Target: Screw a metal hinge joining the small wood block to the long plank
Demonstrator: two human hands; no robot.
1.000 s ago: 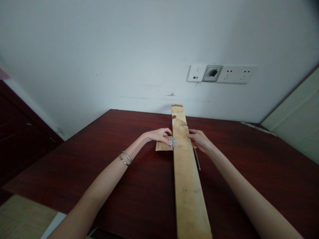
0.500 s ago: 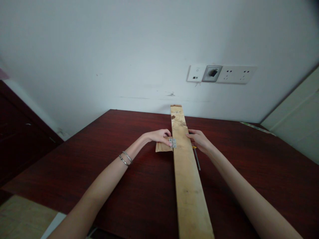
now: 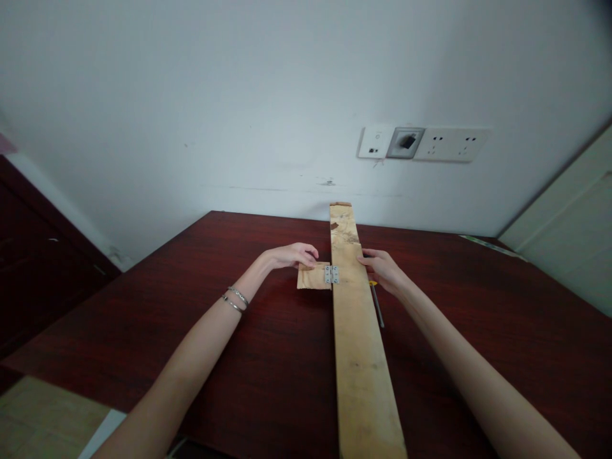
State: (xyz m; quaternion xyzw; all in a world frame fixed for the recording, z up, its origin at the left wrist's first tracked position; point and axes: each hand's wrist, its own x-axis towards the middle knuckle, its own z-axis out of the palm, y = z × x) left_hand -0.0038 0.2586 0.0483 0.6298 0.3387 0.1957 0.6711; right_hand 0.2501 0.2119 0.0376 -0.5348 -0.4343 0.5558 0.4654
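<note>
Easing back to the left, my left hand (image 3: 291,256) has slid its thumb off the metal hinge (image 3: 335,275) and onto the far edge of the small board (image 3: 312,278); both leaves now lie uncovered, just right of my thumb, so I can see how they sit across the join. That hand is partly open, its forefinger arched above the thumb; I cannot tell whether other fingers pinch the small board from behind. My right hand (image 3: 386,270) stays where it was, thumb touching the right edge of the long board (image 3: 363,363), its fingers half curled beside that edge; how firmly they hold, I cannot tell. The long board runs between my hands, away toward the wall (image 3: 268,127) and back toward me, flat, pale and yellowish, with dark stains and a brown patch beyond my grip. The small board, pale and grained, has a rough near edge. The hinge is dull grey, two flat leaves with dark screw spots. Just below my right hand, a screwdriver (image 3: 378,309) shows its slim metal shaft on the glossy, dark red tabletop (image 3: 268,363).
</note>
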